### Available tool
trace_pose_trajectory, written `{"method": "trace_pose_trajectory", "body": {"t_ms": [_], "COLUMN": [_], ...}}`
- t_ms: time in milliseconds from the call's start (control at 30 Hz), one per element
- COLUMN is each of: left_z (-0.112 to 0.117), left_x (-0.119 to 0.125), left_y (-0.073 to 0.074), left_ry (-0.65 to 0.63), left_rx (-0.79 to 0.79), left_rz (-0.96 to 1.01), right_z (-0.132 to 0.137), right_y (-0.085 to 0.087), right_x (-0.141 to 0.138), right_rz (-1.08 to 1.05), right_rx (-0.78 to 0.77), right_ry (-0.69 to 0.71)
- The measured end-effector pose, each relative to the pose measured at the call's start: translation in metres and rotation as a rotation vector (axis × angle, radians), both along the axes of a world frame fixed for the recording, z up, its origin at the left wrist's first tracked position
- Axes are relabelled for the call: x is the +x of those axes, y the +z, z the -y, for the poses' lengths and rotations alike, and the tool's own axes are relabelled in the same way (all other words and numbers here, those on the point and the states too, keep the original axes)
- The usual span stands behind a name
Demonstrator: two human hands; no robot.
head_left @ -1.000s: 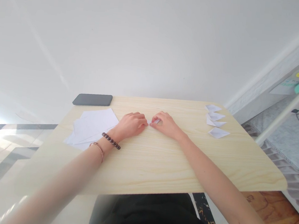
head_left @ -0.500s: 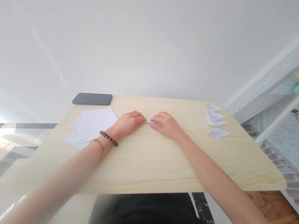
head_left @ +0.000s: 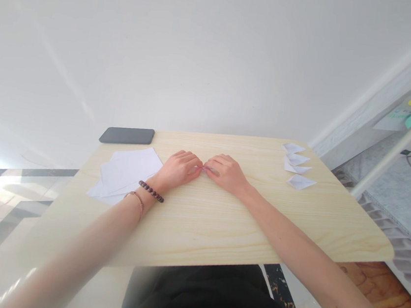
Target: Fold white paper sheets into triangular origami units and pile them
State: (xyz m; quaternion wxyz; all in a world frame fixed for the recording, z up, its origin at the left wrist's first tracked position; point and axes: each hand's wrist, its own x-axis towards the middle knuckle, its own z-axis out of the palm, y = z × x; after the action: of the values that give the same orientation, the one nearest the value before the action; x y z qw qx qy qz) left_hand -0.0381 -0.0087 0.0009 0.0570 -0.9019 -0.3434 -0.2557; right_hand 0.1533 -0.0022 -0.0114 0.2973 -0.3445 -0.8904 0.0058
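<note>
A small piece of folded paper (head_left: 204, 168) is pinched between my two hands near the middle of the table; fingers cover most of it. My left hand (head_left: 180, 167), with a beaded bracelet at the wrist, grips its left side between thumb and fingers. On the other side my right hand (head_left: 227, 172) holds it in the same kind of pinch. The fingertips of both hands nearly meet. Beside my left wrist lies a stack of loose white paper sheets (head_left: 129, 172). Several folded white paper pieces (head_left: 301, 182) stand in a column toward the right edge.
A dark phone (head_left: 127, 135) lies at the table's back left corner. The light wooden table (head_left: 211, 234) meets a white wall (head_left: 208, 65) at its far edge. A white metal frame (head_left: 387, 150) stands off to the right.
My hands have drawn closer together. My right fingers now close over the white folded paper that showed between them before, leaving little of it visible.
</note>
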Motion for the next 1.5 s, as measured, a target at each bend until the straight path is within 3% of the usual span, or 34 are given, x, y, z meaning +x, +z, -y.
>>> {"method": "trace_pose_trajectory", "body": {"t_ms": [933, 1267, 1500], "left_z": [0.001, -0.008, -0.002], "left_x": [-0.003, -0.023, -0.011], "left_y": [0.005, 0.001, 0.003], "left_ry": [0.041, 0.139, 0.093], "left_rx": [0.044, 0.062, 0.007], "left_rz": [0.067, 0.083, 0.056], "right_z": [-0.005, -0.016, -0.010], "right_y": [0.010, 0.006, 0.008], "right_x": [0.012, 0.033, 0.021], "right_rz": [0.020, -0.104, -0.087], "right_rx": [0.009, 0.012, 0.045], "right_ry": [0.051, -0.025, 0.007]}}
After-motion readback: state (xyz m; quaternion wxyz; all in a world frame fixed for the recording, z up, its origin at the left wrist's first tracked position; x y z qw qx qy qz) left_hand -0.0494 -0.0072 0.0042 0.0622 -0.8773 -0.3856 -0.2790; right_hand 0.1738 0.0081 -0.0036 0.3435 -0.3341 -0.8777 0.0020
